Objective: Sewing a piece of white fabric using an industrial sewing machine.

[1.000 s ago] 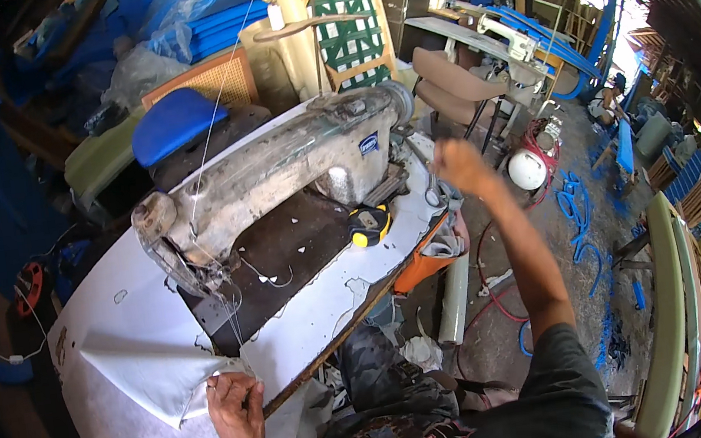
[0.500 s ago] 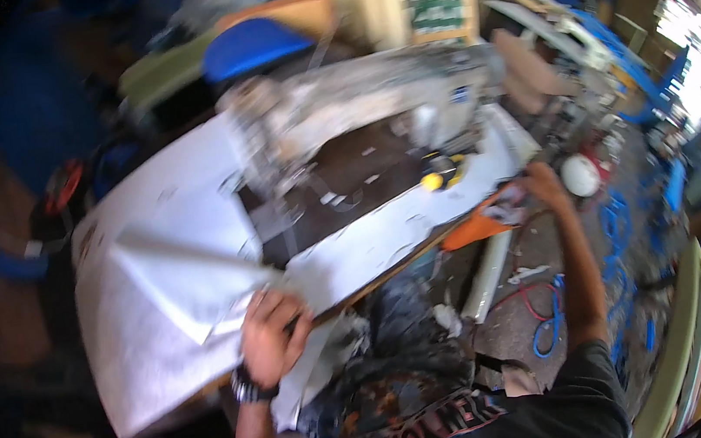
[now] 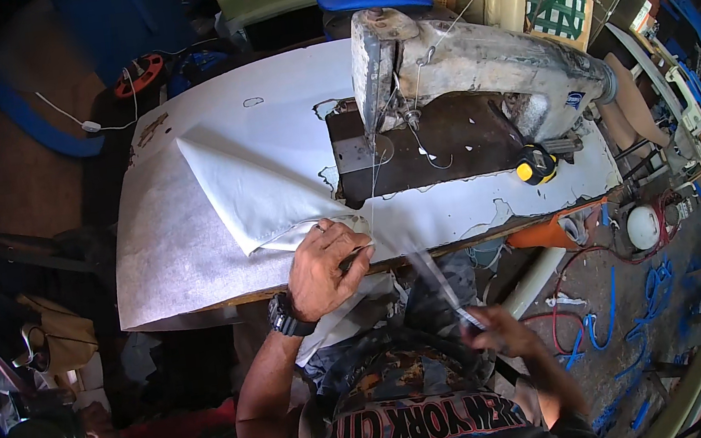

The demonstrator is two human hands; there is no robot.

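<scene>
Pinching the white cloth (image 3: 256, 200) at the front edge of the bench (image 3: 472, 208), the left hand (image 3: 327, 266) keeps its fingers together on the folded corner, as it did a second ago. Over by the bench's right end in that earlier view, the right hand (image 3: 504, 331) is now drawn in front of the bench — its blurred fingers closed round a long metal tool (image 3: 438, 280) angled toward the left hand. The black-and-yellow tape measure (image 3: 535, 165) remains beside the sewing machine (image 3: 478, 46).
</scene>
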